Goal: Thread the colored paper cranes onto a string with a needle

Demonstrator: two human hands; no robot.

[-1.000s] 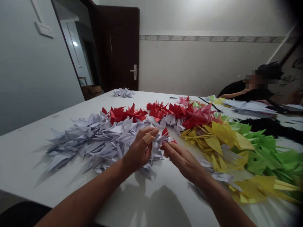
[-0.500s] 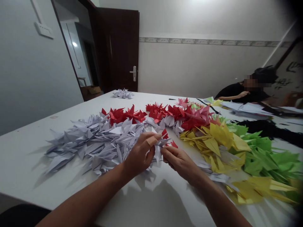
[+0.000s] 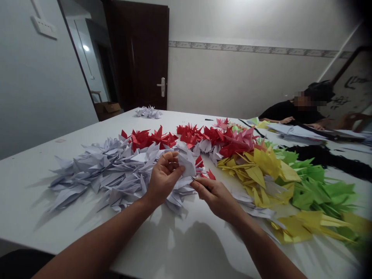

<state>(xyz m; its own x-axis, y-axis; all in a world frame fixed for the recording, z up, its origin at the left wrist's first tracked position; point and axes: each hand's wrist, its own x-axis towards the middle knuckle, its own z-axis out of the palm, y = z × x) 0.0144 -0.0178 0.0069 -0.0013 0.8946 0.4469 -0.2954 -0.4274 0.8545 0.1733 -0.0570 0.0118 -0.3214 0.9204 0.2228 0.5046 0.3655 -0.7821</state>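
The left fingers (image 3: 172, 161) are curled and close to the thumb, pinching a pale lavender paper crane (image 3: 187, 162) by its edge. Since the earlier frame the left hand (image 3: 164, 180) has rolled palm-up toward the view, so the plaster seen on one finger is out of sight, and the crane now shows clearly above the thumb. The right fingers (image 3: 203, 186) lie pressed together, their tips pinching a thin dark pointed sliver (image 3: 195, 180), too small to identify, just below the crane. The right hand (image 3: 216, 197) is close beside the left, not touching it. Both hands hover over the white bench (image 3: 43, 221), at the edge of a wide heap of pale lavender paper cranes (image 3: 116, 170). Red paper cranes (image 3: 151, 139) run along the heap's far side, with pink paper cranes (image 3: 244, 135) beyond them, and yellow paper cranes (image 3: 255, 170) and green paper cranes (image 3: 315, 190) spread to the right. A small cluster of pale cranes (image 3: 148, 112) sits at the far end, and a co-worker in a black top (image 3: 279, 111) leans over stacked paper sheets (image 3: 296, 131) at the far right.
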